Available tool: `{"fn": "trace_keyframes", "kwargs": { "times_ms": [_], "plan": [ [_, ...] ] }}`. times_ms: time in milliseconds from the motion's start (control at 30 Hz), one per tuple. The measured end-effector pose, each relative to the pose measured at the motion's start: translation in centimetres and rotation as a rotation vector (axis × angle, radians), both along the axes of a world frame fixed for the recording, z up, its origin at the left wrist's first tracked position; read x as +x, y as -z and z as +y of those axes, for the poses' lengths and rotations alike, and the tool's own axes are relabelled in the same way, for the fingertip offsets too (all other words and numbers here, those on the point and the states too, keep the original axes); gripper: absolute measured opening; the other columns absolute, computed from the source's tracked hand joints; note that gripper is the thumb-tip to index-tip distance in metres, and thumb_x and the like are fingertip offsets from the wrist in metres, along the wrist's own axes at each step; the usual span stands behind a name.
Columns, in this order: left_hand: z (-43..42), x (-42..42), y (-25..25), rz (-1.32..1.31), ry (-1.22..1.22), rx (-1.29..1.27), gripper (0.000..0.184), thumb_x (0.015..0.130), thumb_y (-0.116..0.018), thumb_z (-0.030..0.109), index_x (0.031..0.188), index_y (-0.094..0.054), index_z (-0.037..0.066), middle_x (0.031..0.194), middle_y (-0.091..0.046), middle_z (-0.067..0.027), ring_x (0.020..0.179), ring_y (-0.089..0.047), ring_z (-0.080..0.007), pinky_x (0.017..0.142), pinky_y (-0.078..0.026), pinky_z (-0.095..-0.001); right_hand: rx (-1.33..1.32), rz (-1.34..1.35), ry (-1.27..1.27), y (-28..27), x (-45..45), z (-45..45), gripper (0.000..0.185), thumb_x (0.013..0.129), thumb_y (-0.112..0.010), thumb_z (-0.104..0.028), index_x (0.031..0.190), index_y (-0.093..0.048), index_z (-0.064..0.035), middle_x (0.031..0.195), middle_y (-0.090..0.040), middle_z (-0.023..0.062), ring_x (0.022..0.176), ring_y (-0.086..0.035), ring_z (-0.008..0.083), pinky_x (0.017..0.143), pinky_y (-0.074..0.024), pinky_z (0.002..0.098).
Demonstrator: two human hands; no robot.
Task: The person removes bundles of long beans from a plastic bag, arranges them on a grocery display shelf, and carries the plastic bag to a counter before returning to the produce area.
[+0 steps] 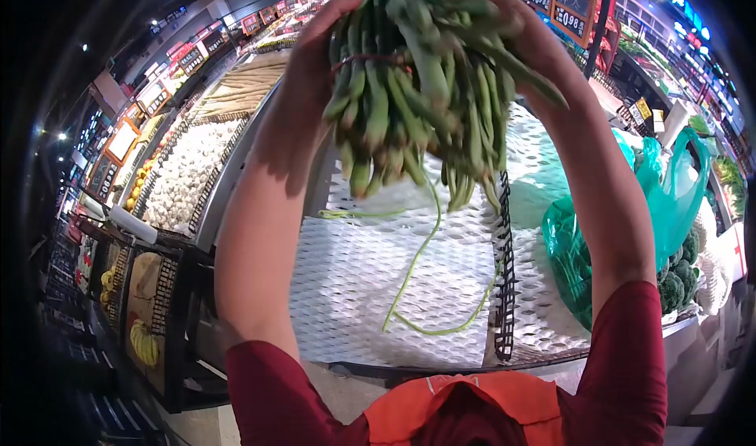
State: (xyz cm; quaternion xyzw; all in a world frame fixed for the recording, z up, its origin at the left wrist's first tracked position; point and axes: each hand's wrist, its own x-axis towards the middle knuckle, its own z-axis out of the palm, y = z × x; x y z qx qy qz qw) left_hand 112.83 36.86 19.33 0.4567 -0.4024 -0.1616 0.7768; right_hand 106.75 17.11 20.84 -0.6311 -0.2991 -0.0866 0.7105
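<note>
"Both hands full?"

"Yes. My left hand and right hand clasp long green beans from either side, up at 12 o'clock. Reddish band round the left clump."

"Below?"

"White matting. Thin strand curling at 5. Green bag and broccoli towards 3; garlic at 9."

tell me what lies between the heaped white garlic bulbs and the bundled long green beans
In the head view, from garlic bulbs to long green beans: a black lattice basket wall, a smooth grey rim, then the person's bare left forearm.
</note>
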Motion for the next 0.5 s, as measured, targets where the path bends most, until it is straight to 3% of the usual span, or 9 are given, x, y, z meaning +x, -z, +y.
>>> {"fn": "trace_keyframes", "kwargs": {
  "times_ms": [67, 100, 167, 233, 267, 300, 367, 467, 500],
  "plan": [
    [0.9, -1.5, 0.8, 0.243, 0.108, 0.051, 0.039, 0.091, -0.045, 0.034, 0.107, -0.058, 0.001, 0.088, -0.067, -0.0112, 0.073, -0.067, -0.0196, 0.064, -0.059, -0.0355, 0.109, 0.216, 0.159, 1.1, -4.4, 2.4, 0.039, 0.087, -0.056, -0.026, 0.113, -0.054, 0.0025, 0.099, -0.065, 0.0132, 0.08, -0.067, 0.021, 0.078, -0.0557, 0.0331],
    [1.7, -2.9, 2.6, 0.247, 0.056, 0.103, 0.043, 0.091, -0.045, 0.037, 0.113, -0.055, 0.002, 0.095, -0.066, -0.0118, 0.077, -0.067, -0.0183, 0.063, -0.059, -0.0346, 0.157, 0.419, 0.033, 2.0, -3.9, 1.6, 0.034, 0.084, -0.058, -0.026, 0.105, -0.059, 0.0016, 0.089, -0.068, 0.0123, 0.073, -0.068, 0.0209, 0.073, -0.0573, 0.0326],
    [3.2, -4.2, 7.7, 0.509, 0.118, 0.248, 0.047, 0.092, -0.044, 0.038, 0.122, -0.05, 0.003, 0.103, -0.064, -0.0125, 0.087, -0.065, -0.0191, 0.071, -0.057, -0.0373, 0.175, 0.544, 0.11, 7.3, -6.2, 2.9, 0.038, 0.084, -0.06, -0.027, 0.109, -0.057, 0.0007, 0.099, -0.066, 0.0149, 0.084, -0.067, 0.0202, 0.08, -0.054, 0.0317],
    [5.1, -6.8, 13.7, 0.507, 0.034, 0.483, 0.055, 0.086, -0.051, 0.038, 0.127, -0.044, 0.001, 0.114, -0.057, -0.0173, 0.098, -0.061, -0.0237, 0.081, -0.054, -0.0361, 0.015, 0.695, 0.22, 14.5, -8.5, 3.9, 0.046, 0.08, -0.063, -0.02, 0.117, -0.05, 0.0028, 0.102, -0.064, 0.0146, 0.087, -0.065, 0.0215, 0.085, -0.0516, 0.0339],
    [5.6, -7.8, 17.2, 0.646, 0.052, 0.548, 0.051, 0.083, -0.055, 0.029, 0.124, -0.046, 0.0, 0.111, -0.058, -0.0163, 0.096, -0.061, -0.0237, 0.081, -0.054, -0.0367, -0.05, 0.777, 0.267, 18.6, -9.6, 4.4, 0.049, 0.078, -0.065, -0.018, 0.119, -0.049, 0.0031, 0.101, -0.064, 0.0136, 0.086, -0.064, 0.0216, 0.086, -0.0508, 0.0344],
    [6.1, -8.7, 20.6, 0.79, 0.062, 0.608, 0.048, 0.079, -0.058, 0.02, 0.121, -0.047, -0.001, 0.108, -0.059, -0.0153, 0.094, -0.061, -0.0236, 0.081, -0.054, -0.0373, 0.014, 0.906, 0.233, 21.8, -10.8, 5.4, 0.052, 0.079, -0.066, -0.014, 0.124, -0.045, 0.0002, 0.104, -0.063, 0.0142, 0.098, -0.06, 0.0206, 0.089, -0.0481, 0.0332],
    [6.8, -11.0, 27.4, 0.699, -0.07, 0.568, 0.043, 0.077, -0.061, 0.013, 0.116, -0.051, -0.001, 0.102, -0.061, -0.0117, 0.089, -0.062, -0.0213, 0.077, -0.055, -0.0362, 0.29, 1.188, 0.217, 27.4, -13.2, 7.0, 0.049, 0.077, -0.064, -0.006, 0.122, -0.045, 0.0007, 0.097, -0.063, 0.013, 0.089, -0.063, 0.02, 0.08, -0.0532, 0.0343],
    [7.8, -9.6, 26.2, 0.934, 0.015, 0.702, 0.04, 0.075, -0.062, 0.009, 0.113, -0.053, 0.001, 0.097, -0.061, -0.0091, 0.086, -0.062, -0.0194, 0.075, -0.054, -0.0347, 0.406, 1.278, 0.221, 27.2, -12.7, 7.3, 0.035, 0.078, -0.061, -0.004, 0.111, -0.05, 0.0017, 0.086, -0.063, 0.0103, 0.066, -0.064, 0.0181, 0.058, -0.0571, 0.0322],
    [7.7, -9.8, 25.6, 0.912, 0.003, 0.645, 0.039, 0.075, -0.062, 0.01, 0.113, -0.053, 0.001, 0.097, -0.061, -0.0086, 0.086, -0.062, -0.0187, 0.075, -0.054, -0.0345, 0.447, 1.236, 0.224, 27.0, -12.7, 7.6, 0.031, 0.078, -0.062, -0.004, 0.106, -0.053, 0.0031, 0.084, -0.063, 0.0103, 0.066, -0.064, 0.0181, 0.06, -0.057, 0.0319]
  ]
}}
